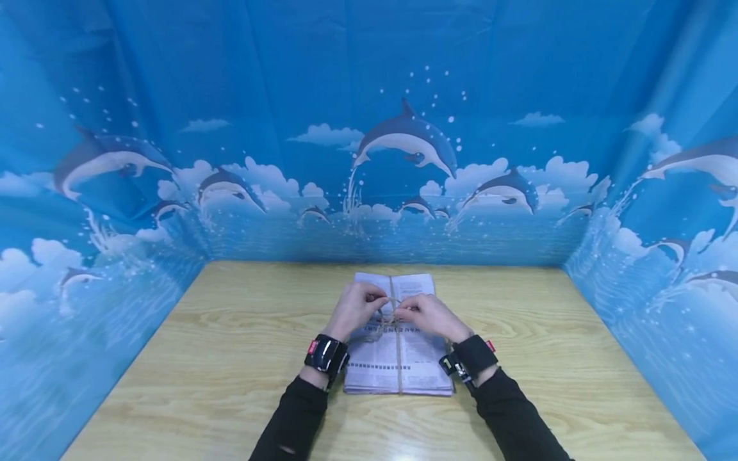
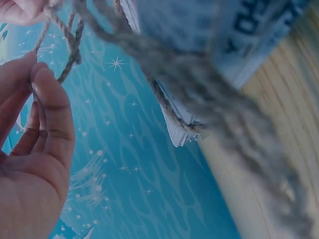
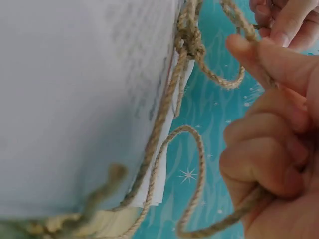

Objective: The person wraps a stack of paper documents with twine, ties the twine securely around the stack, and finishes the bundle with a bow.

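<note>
A stack of newspapers [image 1: 398, 358] lies on the wooden table [image 1: 230, 358], bound lengthwise by a jute twine [image 1: 398, 365]. Both hands meet over the knot near the stack's middle. My left hand [image 1: 359, 306] pinches a twine strand [image 2: 70, 47] between its fingertips [image 2: 42, 82]. My right hand [image 1: 429, 314] grips another twine strand [image 3: 197, 164], its fingers [image 3: 264, 164] curled round it. The knot [image 3: 188, 42] sits against the paper's edge, with loose loops hanging from it.
Blue dolphin-print cloth walls [image 1: 403, 147] close in the table at the back and on both sides. Black sleeves and wrist-worn cameras [image 1: 327, 353] reach in from the near edge. Bare tabletop lies left and right of the stack.
</note>
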Action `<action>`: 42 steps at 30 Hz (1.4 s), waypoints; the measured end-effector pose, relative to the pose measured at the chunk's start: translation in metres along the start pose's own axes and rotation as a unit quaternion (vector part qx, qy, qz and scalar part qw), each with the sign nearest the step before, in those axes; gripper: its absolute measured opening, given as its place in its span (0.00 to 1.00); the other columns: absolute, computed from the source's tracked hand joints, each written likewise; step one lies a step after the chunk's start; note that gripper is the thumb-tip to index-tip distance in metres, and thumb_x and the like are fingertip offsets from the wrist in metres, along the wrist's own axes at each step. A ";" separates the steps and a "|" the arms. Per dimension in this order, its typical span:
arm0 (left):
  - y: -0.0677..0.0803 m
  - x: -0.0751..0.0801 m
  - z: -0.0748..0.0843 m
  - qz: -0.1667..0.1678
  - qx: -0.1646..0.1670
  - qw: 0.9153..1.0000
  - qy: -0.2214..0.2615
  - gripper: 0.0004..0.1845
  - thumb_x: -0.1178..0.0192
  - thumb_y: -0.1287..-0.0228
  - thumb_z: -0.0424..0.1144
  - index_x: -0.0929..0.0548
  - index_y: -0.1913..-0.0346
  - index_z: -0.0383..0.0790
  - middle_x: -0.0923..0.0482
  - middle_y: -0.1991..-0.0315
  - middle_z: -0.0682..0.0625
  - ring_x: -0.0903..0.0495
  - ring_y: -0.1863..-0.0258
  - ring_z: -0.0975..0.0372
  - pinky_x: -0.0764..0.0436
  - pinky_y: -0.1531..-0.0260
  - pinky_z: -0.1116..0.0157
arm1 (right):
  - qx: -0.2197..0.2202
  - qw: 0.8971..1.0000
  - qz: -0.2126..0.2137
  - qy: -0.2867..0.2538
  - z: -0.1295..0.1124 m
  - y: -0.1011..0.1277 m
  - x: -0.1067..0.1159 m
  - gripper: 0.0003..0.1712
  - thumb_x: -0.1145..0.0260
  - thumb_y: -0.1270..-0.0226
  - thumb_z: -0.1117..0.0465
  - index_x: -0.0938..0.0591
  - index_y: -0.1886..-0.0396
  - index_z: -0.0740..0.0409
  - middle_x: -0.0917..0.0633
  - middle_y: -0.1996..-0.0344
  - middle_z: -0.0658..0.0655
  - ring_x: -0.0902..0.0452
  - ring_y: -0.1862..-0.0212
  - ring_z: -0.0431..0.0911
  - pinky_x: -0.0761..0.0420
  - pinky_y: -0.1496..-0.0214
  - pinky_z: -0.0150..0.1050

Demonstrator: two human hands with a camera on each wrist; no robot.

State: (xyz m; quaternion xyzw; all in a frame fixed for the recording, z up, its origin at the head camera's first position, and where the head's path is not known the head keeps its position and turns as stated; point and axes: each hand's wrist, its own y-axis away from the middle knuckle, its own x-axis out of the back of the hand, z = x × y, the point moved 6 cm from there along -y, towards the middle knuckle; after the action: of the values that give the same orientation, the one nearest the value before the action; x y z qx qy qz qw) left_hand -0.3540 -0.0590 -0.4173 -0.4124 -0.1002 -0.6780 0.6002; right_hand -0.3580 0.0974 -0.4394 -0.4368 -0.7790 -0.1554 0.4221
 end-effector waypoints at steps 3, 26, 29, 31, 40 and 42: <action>0.000 0.000 -0.001 0.009 0.000 1.000 -0.004 0.04 0.33 0.38 0.36 0.10 0.65 0.42 0.14 0.71 0.55 0.23 0.76 0.69 0.24 0.75 0.72 | 0.028 0.999 0.001 0.030 -0.009 0.000 0.001 0.10 0.37 0.29 0.55 0.11 0.66 0.49 0.15 0.73 0.44 0.31 0.76 0.33 0.31 0.71 0.30; -0.001 0.009 -0.003 0.093 0.011 0.995 -0.019 0.05 0.37 0.34 0.39 0.14 0.60 0.43 0.16 0.73 0.53 0.23 0.77 0.67 0.25 0.75 0.70 | 0.002 0.994 0.032 0.106 -0.009 0.001 -0.004 0.09 0.36 0.32 0.57 0.16 0.73 0.49 0.21 0.78 0.43 0.30 0.77 0.36 0.30 0.73 0.31; -0.001 0.009 -0.001 0.092 -0.002 0.995 -0.027 0.05 0.36 0.35 0.39 0.13 0.61 0.43 0.17 0.74 0.53 0.25 0.78 0.68 0.26 0.76 0.71 | 0.004 0.992 0.068 0.110 -0.011 0.001 0.000 0.09 0.31 0.35 0.53 0.16 0.75 0.46 0.19 0.72 0.48 0.26 0.72 0.41 0.27 0.70 0.35; 0.000 0.009 0.000 0.089 -0.011 0.995 -0.037 0.05 0.36 0.35 0.40 0.13 0.61 0.43 0.16 0.73 0.53 0.25 0.78 0.68 0.27 0.76 0.71 | 0.007 0.990 0.084 0.109 -0.011 0.002 0.002 0.08 0.29 0.37 0.53 0.15 0.75 0.45 0.18 0.60 0.53 0.22 0.64 0.44 0.24 0.64 0.39; -0.001 0.006 0.005 0.071 -0.031 0.996 -0.052 0.06 0.35 0.35 0.40 0.12 0.62 0.42 0.14 0.68 0.53 0.23 0.76 0.67 0.25 0.73 0.70 | -0.008 0.996 0.066 0.064 -0.004 -0.003 0.001 0.07 0.31 0.35 0.52 0.13 0.74 0.44 0.15 0.74 0.41 0.25 0.74 0.36 0.28 0.69 0.33; -0.001 0.005 0.005 0.065 -0.030 0.996 -0.052 0.05 0.35 0.35 0.40 0.12 0.62 0.43 0.14 0.68 0.53 0.23 0.76 0.67 0.25 0.73 0.70 | -0.008 0.996 0.064 0.056 -0.005 -0.003 0.002 0.08 0.32 0.34 0.52 0.13 0.73 0.44 0.16 0.75 0.39 0.27 0.75 0.34 0.29 0.69 0.32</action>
State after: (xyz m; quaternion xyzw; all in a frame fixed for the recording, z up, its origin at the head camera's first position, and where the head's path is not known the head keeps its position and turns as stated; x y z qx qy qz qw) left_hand -0.3524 -0.0597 -0.4104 -0.4703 -0.0837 -0.6182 0.6242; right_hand -0.3587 0.0936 -0.4344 -0.4796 -0.7231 -0.1585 0.4711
